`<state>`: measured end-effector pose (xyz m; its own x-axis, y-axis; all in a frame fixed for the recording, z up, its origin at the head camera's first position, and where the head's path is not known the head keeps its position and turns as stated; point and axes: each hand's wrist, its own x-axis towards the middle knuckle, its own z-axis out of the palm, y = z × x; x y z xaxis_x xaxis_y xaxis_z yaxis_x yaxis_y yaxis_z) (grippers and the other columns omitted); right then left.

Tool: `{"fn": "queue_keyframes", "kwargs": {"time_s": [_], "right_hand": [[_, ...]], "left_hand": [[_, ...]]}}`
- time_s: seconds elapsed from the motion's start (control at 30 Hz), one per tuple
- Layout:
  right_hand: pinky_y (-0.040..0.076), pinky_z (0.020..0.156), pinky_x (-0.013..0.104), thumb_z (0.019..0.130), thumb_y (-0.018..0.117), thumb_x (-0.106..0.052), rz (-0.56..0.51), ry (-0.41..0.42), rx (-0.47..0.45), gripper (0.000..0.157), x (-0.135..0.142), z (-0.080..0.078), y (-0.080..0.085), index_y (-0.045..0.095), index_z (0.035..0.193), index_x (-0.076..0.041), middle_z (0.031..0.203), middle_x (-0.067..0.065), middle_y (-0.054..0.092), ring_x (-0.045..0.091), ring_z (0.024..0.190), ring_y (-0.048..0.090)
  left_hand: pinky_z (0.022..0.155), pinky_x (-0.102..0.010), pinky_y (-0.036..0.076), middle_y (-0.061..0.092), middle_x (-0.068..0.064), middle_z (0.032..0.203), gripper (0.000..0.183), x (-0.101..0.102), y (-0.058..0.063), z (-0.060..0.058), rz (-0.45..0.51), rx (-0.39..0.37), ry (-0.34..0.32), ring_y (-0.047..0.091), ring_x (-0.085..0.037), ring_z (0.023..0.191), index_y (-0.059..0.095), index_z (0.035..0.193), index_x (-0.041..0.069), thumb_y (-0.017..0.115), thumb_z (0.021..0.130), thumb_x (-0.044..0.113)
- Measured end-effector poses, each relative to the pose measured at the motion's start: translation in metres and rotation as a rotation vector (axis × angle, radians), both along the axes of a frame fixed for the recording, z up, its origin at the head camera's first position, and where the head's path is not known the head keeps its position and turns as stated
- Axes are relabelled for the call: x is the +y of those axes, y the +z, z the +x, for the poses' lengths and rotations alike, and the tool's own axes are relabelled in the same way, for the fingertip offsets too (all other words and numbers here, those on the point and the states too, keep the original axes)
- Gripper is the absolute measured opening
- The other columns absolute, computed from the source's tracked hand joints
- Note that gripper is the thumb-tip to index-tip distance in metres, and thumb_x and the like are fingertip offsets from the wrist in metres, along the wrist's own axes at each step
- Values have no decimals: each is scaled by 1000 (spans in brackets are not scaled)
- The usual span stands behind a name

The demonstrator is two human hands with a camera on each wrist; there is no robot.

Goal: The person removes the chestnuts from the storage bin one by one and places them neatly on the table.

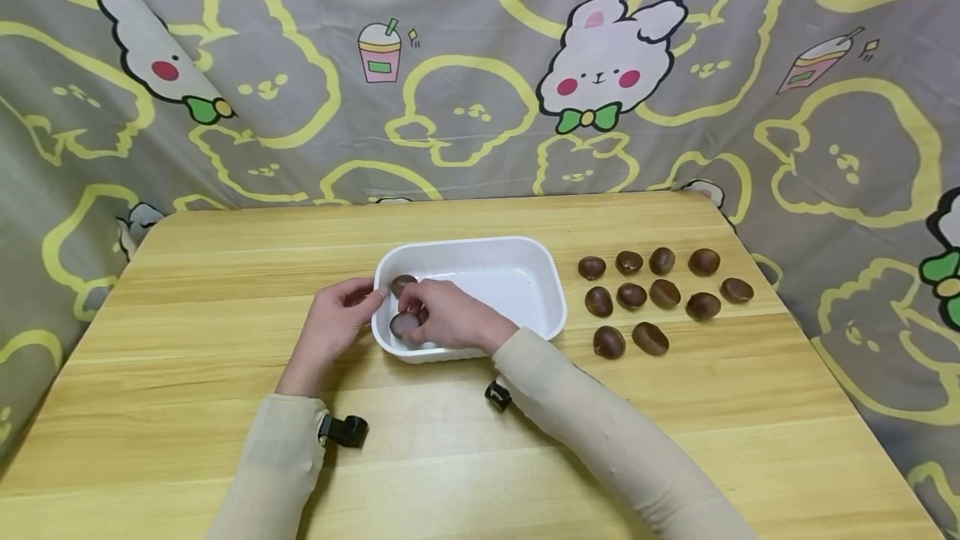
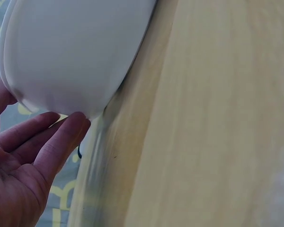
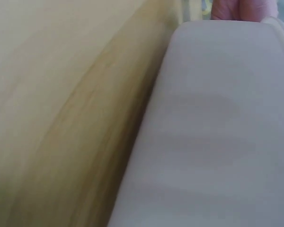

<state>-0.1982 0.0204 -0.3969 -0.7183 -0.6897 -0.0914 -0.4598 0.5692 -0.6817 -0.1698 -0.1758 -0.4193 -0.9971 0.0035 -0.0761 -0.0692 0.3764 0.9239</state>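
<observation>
A white rectangular plastic tub [image 1: 517, 273] stands on the table. My left hand [image 1: 341, 319] holds its left end, thumb at the rim; in the left wrist view the left hand's fingertips [image 2: 75, 120] touch the outer wall. Reaching over the near rim, my right hand [image 1: 450, 315] pinches a chestnut [image 1: 405, 325] inside the tub's left end, its pale base facing up. Just behind that one lies another brown chestnut [image 1: 402, 284], partly covered by the right fingers. The tub's side wall [image 3: 213, 123] hides the right hand in the right wrist view.
To the right of the tub, several loose chestnuts [image 1: 632, 297] lie in rough rows on the wooden table [image 1: 450, 457]. A grey curtain [image 1: 465, 40] with cartoon prints hangs behind the table and along its sides. Black camera mounts [image 1: 345, 431] are strapped at both wrists.
</observation>
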Motion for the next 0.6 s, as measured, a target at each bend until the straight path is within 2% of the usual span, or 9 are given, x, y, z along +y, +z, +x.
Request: {"fn": "queue_keyframes", "kwargs": {"time_s": [0.27,0.43,0.6], "right_hand": [[48,78,21,82,79,-11,-68,-44,-1,29,13,0,8,64,107,-11,93,-5,62,11,88,58],[49,81,23,84,77,-12,-148,-50,-16,27,27,-1,14,63,107,-12,93,-5,64,9,89,59],[51,82,25,84,78,-11,-220,-90,-48,26,43,0,19,63,106,-13,95,-3,64,10,89,61]], "left_hand": [[81,-20,53,64,-22,121,44,-2,4,3,-11,-22,-17,60,-27,109,61,129,-4,63,97,26],[81,-21,54,63,-23,122,45,-4,5,4,16,-35,-19,60,-29,109,59,130,-5,63,98,27],[81,-22,55,62,-24,121,45,-2,4,2,27,-29,-28,61,-30,108,59,130,-6,64,97,25]]}}
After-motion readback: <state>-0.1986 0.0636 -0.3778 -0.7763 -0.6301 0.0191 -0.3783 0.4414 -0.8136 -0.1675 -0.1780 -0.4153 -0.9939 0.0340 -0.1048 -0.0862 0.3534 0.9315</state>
